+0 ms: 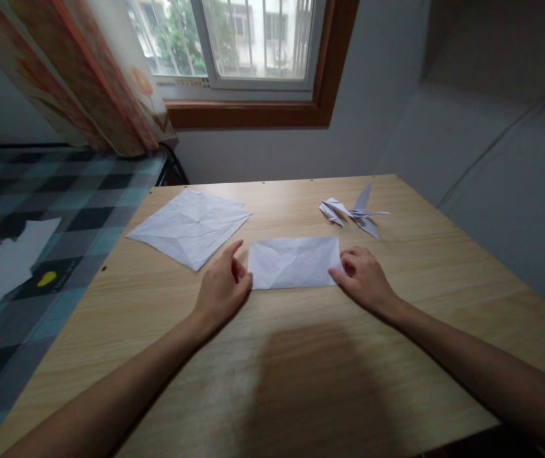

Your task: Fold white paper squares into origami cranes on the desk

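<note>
A folded sheet of white paper, a creased rectangle, is held between my two hands just above or on the wooden table. My left hand grips its lower left corner with the thumb in front. The index finger of that hand points up, apart from the sheet. At the right edge, my right hand pinches the paper, thumb over the front and the other fingers curled beside and behind it. The fingertips behind the sheet are hidden.
Creased white sheets lie at the table's back left. Folded paper birds stand at the back right. Beyond the table's left edge, a checked bedspread carries torn white paper. A window is behind.
</note>
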### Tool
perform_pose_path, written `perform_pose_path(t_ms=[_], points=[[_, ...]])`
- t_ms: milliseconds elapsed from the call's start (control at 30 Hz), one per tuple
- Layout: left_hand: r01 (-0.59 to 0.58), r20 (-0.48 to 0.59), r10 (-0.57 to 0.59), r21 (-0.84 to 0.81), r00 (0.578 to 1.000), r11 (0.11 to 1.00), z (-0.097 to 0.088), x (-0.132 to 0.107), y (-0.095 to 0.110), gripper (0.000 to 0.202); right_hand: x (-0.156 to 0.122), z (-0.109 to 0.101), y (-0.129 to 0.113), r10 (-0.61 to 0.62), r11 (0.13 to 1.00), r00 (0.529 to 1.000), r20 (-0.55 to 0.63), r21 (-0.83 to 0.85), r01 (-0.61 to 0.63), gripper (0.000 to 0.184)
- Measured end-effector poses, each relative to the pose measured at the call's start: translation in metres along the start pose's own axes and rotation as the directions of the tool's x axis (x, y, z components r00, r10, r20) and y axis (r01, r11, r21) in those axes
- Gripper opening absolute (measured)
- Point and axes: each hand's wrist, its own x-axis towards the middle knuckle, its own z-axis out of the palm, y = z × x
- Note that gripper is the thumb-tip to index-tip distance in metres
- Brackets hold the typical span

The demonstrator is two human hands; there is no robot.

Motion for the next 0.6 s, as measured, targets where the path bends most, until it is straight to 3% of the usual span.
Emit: perform_pose_path(t_ms=[33,100,200,300,400,600], points=[[-0.074,-0.038,0.078,0.110,0.996,0.991,0.000,-0.001,0.003,0.061,0.001,0.001,-0.001,0.004,0.998,0.999,-0.047,-0.058,-0.007,0.018],[-0.249,-0.045,0.274,0.293,0.961,0.923,0.001,-0.002,0.011,0.058,0.004,0.001,-0.006,-0.067,0.989,0.990,-0.122,-0.139,0.050,0.034],[-0.493,0.141,0.477,0.366,0.868,0.789,0.011,0.001,0.027,0.057,0.012,0.002,-0.022,-0.306,0.943,0.950,-0.056,-0.156,0.294,0.051],[-0.564,0.374,0.442,0.342,0.815,0.751,0.027,0.008,0.035,0.051,0.021,0.009,-0.036,-0.507,0.853,0.849,0.145,-0.059,0.519,0.061],[-0.545,0.537,0.330,0.309,0.776,0.779,0.038,0.017,0.033,0.061,0.026,0.020,-0.034,-0.549,0.817,0.766,0.335,0.018,0.577,0.063],[-0.514,0.574,0.265,0.327,0.775,0.793,0.030,0.026,0.016,0.067,0.013,0.017,-0.013,-0.475,0.838,0.749,0.463,-0.021,0.545,0.079]])
